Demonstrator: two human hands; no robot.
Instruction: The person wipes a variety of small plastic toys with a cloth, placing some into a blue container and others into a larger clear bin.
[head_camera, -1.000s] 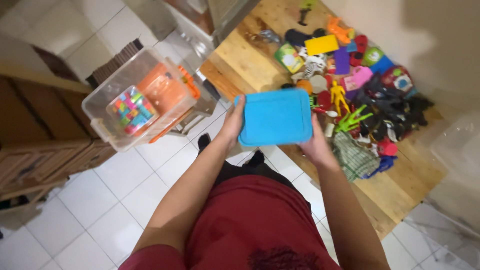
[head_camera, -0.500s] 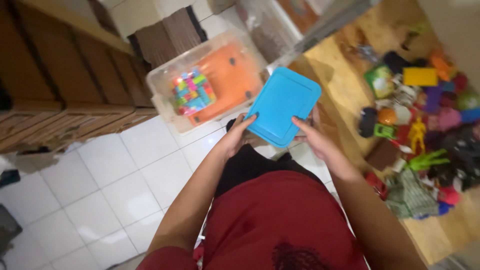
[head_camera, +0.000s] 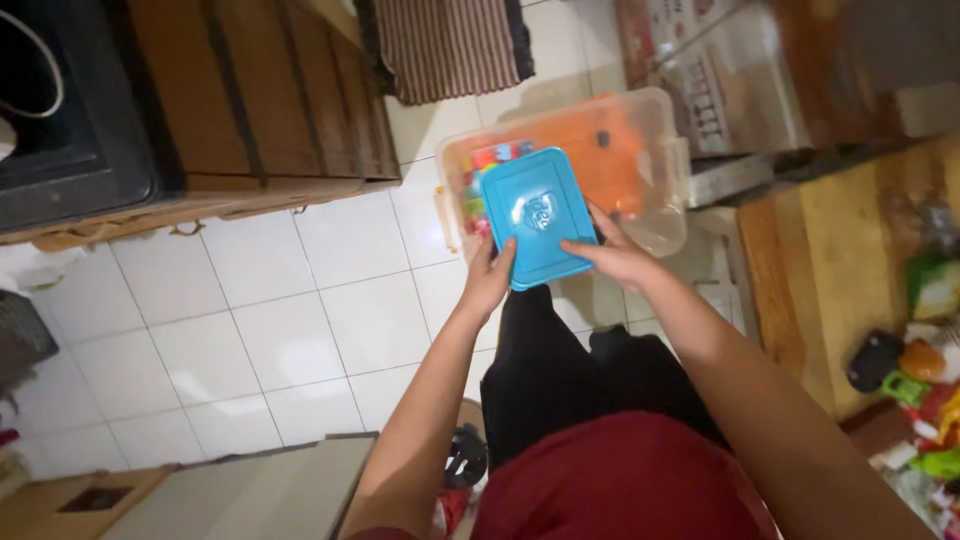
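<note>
Blue rectangular lid (head_camera: 536, 216) held flat between both hands, directly above the near end of a clear plastic bin (head_camera: 655, 215). Left hand (head_camera: 489, 277) curled closed on the lid's near-left corner, fingertips (head_camera: 503, 252) on top. Right hand (head_camera: 618, 252) grips the right edge, fingers spread over the rim. Beyond the fingers, inside the bin: an orange toy (head_camera: 600, 160) and small coloured blocks (head_camera: 478, 190). Left of the hands, white floor tiles (head_camera: 300, 320); far right, a heap of toys (head_camera: 925, 390) on a wooden platform (head_camera: 830, 260)
</note>
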